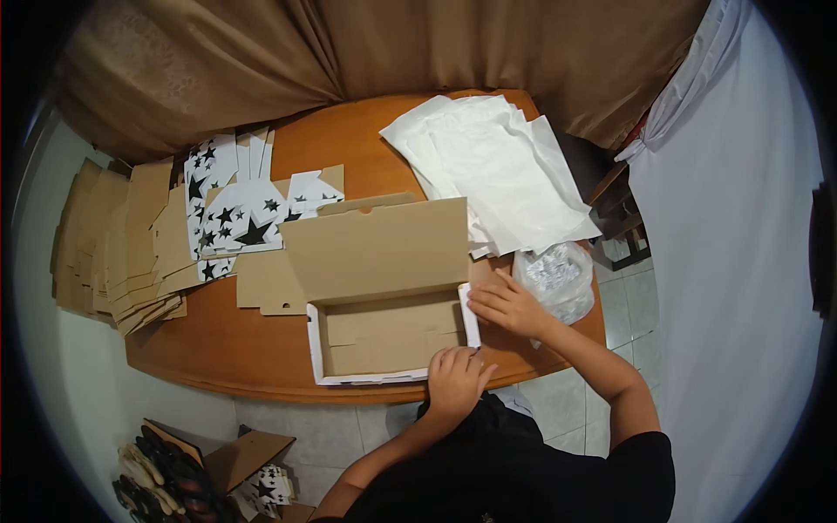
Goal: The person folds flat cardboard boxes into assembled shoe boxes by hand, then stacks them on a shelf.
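Note:
A cardboard box [392, 336] stands near the table's front edge, brown inside with white outer walls. Its lid [379, 248] is raised and leans back toward the far side. My left hand [455, 381] curls its fingers over the box's near right corner, with the thumb out to the right. Against the box's right end wall lies my right hand [508, 307], fingers stretched out and thumb raised. The box's floor shows some cut flaps and seams. What the left fingertips press inside the corner is hidden.
Flat star-printed cardboard blanks [248, 213] and plain brown blanks [131, 248] pile up at the left. White paper sheets [497, 166] lie at the far right, above a clear plastic bag [558, 279]. Shoes [161, 475] sit on the floor at lower left.

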`<state>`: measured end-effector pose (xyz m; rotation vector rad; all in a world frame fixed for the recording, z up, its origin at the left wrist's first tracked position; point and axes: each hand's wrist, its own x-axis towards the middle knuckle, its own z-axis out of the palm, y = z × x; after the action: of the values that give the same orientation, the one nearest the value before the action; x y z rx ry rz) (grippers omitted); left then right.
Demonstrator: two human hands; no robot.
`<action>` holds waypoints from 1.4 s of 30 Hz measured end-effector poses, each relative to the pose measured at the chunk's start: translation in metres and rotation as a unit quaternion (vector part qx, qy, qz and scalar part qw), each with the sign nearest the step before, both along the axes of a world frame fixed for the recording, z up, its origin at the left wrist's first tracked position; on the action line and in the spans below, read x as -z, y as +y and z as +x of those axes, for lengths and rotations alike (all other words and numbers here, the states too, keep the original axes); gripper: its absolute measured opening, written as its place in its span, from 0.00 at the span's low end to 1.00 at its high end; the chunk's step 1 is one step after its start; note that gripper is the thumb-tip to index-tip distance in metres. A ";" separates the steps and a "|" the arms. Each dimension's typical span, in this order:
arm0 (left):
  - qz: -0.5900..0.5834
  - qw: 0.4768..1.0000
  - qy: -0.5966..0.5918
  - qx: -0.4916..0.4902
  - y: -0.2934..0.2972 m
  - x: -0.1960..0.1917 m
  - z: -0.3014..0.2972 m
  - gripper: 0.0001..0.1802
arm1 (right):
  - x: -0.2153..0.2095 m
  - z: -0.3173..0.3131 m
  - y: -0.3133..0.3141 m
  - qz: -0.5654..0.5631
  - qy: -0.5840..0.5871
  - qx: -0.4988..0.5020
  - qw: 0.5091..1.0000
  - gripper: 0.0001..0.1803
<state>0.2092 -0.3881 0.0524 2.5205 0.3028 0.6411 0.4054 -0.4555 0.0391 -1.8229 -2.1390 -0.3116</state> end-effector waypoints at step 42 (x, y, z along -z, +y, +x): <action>0.049 0.995 0.031 -0.082 0.037 -0.026 0.110 0.23 | -0.040 0.110 -0.027 0.002 0.225 0.328 0.918 0.12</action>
<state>0.3190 -0.3508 0.0780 2.6325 0.5175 0.6573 0.5157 -0.4824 0.0791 -2.2918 -1.1848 -0.0269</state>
